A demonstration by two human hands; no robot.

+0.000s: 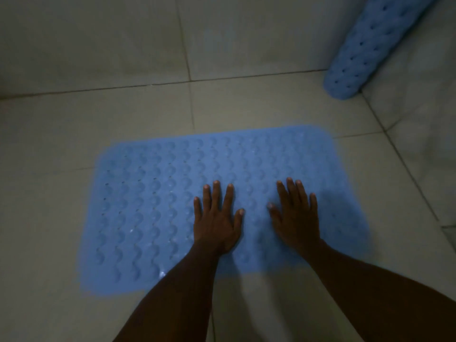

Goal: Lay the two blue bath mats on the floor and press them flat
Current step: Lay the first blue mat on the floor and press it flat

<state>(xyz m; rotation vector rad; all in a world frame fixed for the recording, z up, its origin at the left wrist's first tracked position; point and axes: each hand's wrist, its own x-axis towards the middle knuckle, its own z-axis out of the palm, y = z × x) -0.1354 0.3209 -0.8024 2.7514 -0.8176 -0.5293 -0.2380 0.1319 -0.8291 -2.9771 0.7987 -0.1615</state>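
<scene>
both forearms reach in from the bottom edge. left hand (216, 218) and right hand (294, 213) lie palm-down, fingers straight and spread, gripping nothing, pressed on the flat blue mat (153, 206), rubbery with wavy raised bumps and small holes, on grey floor tiles (123, 107). farther right, a rolled blue mat (365, 48) leans, its top cut off.

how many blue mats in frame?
2. One flat mat lies spread on the tiled floor, with the left hand and right hand pressing on it. One rolled mat leans in the upper right corner. None look hidden.
</scene>
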